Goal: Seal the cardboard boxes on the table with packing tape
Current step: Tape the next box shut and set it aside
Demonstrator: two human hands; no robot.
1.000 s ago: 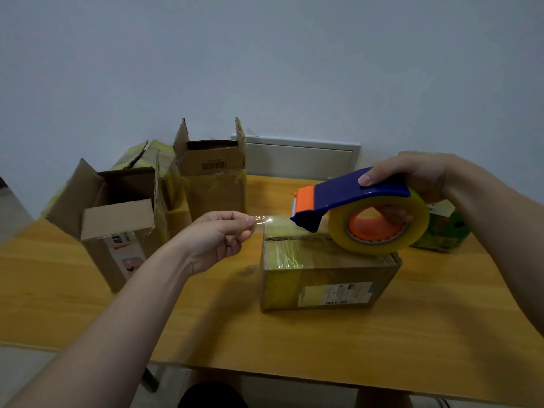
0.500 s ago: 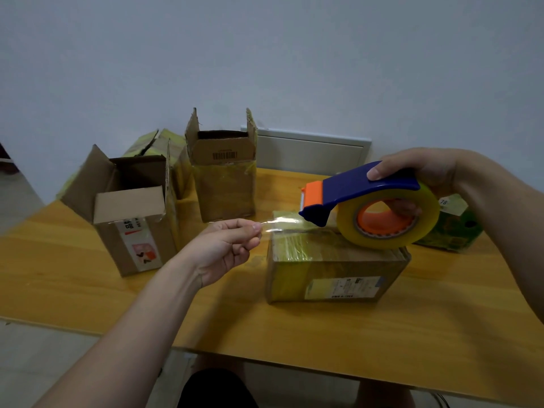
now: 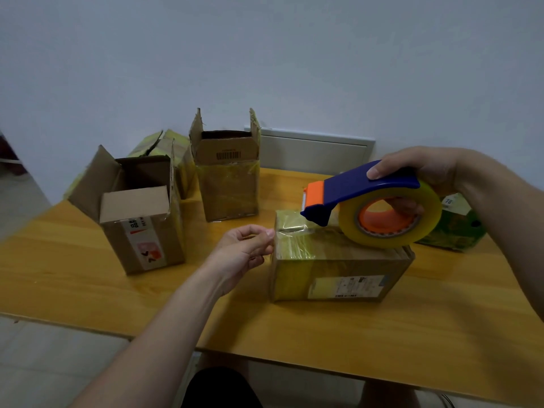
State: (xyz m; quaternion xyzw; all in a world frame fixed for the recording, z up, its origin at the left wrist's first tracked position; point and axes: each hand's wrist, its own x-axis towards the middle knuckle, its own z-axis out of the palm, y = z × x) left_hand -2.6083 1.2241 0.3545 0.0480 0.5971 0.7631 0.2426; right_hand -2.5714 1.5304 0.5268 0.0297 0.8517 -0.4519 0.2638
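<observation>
We are pinching the thin, limp, sticky tape end (image 3: 290, 229) in our left hand (image 3: 245, 248) fingers at the box's (image 3: 338, 260) left edge on the worktop (image 3: 73, 278), while our right hand (image 3: 424, 169) is gripping the rigid dispenser (image 3: 365, 187) by its handle.

tape dispenser (image 3: 362, 198) on closed box (image 3: 338, 266)

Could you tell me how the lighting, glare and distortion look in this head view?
Head view: dim, even light with soft shadows; faint glare on the clear tape pinched by the left hand; wide-angle bending stretches the forearms and table edges; the tape dispenser in the right hand is sharp.
</observation>
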